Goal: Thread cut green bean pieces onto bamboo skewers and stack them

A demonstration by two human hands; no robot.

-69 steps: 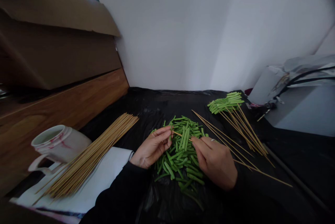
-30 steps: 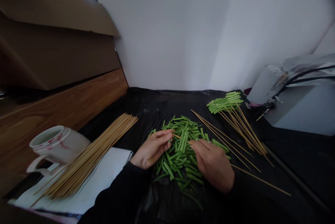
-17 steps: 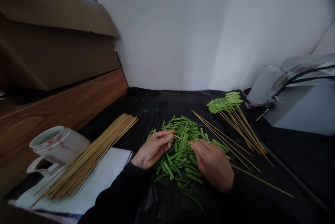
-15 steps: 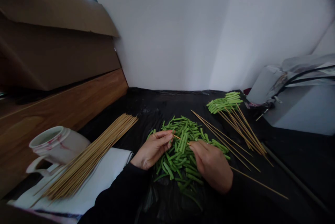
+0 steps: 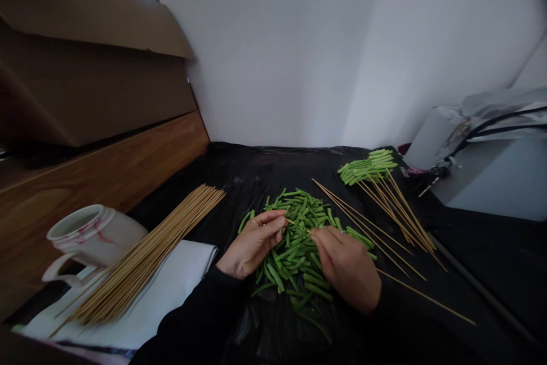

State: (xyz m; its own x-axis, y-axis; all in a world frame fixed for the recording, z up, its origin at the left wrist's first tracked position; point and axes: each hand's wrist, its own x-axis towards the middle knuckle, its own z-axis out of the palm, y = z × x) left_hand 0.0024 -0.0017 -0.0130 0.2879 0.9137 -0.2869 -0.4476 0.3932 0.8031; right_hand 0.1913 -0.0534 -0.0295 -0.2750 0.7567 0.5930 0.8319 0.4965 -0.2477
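Note:
My left hand (image 5: 255, 241) pinches the tip end of a bamboo skewer between thumb and fingers. My right hand (image 5: 348, 267) is closed around the same skewer (image 5: 427, 298), whose long tail sticks out to the right behind the wrist. Between both hands, a few cut green bean pieces (image 5: 301, 226) appear to be on the skewer, seen nearly end-on; they blend with the heap behind, so how many is unclear. Beneath the hands lies a loose heap of cut green beans (image 5: 294, 265) on black plastic sheeting (image 5: 252, 168).
At left, a thick bundle of bamboo skewers (image 5: 149, 257) rests over a white cloth (image 5: 183, 265) and against a tipped pale mug (image 5: 102, 234). Several loose skewers (image 5: 363, 225) lie right of the heap. Farther back are skewered beans (image 5: 370, 167). A cardboard box (image 5: 98, 86) stands left.
The bean pieces between my hands have turned from hanging lengthwise to nearly end-on. The skewer's tail has shifted slightly right; both hands have barely moved.

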